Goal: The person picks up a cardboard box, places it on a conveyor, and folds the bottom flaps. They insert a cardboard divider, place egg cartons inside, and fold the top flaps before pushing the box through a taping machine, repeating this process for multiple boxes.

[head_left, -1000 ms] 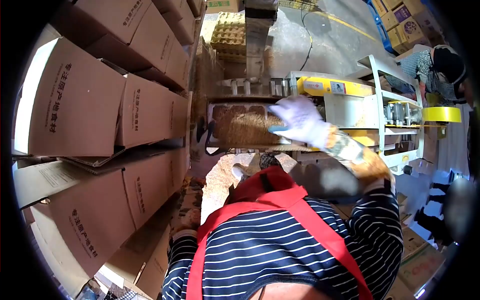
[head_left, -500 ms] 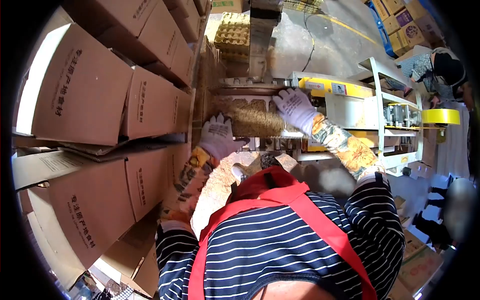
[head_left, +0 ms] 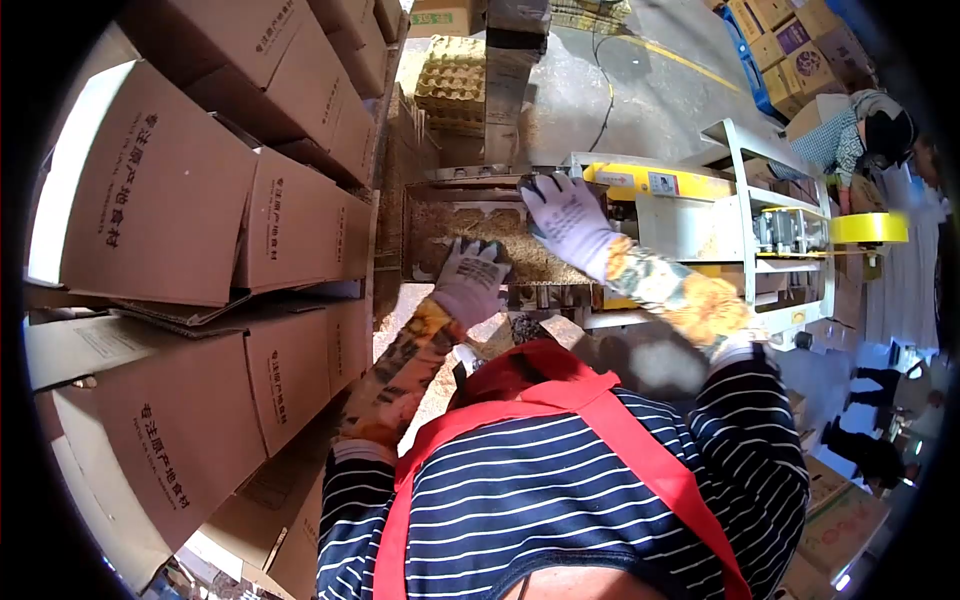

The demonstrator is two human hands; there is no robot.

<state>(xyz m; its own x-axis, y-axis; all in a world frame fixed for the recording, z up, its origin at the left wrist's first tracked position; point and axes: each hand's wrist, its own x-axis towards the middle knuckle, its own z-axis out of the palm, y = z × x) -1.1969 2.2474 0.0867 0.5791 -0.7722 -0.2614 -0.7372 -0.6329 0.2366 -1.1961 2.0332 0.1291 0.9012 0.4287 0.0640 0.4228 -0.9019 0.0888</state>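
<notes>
Fingers: on the left hand [head_left: 470, 280], loosely bent and a little apart, tips over the fill by the near edge of the carton [head_left: 440, 185]; nothing visibly pinched.
Right hand [head_left: 572, 222]: fingers spread and slightly bent, tips at the far edge towards the right corner, palm above the fill; I see nothing clasped, and can't tell how hard it presses.
Gloves: pale with dark fingertips, patterned sleeves above.
Reason: hands at opposite edges probably keep the carton square, and bent fingers suit loose material.
Fill: brown and granular, inside the carton, with pale scalloped shapes showing through towards the far edge.
Carton: upright and uncovered, between the person and the far rollers.
Surface: metal rollers [head_left: 540, 297] show beyond its near edge; yellow panels [head_left: 640, 180] run off to its right.
Tape: a yellow roll [head_left: 865, 228] on the metal frame [head_left: 742, 200].
Room: printed boxes [head_left: 150, 190] stacked at left, egg trays [head_left: 450, 80] beyond, grey floor [head_left: 650, 95], a co-worker [head_left: 840, 140] bending far right.
</notes>
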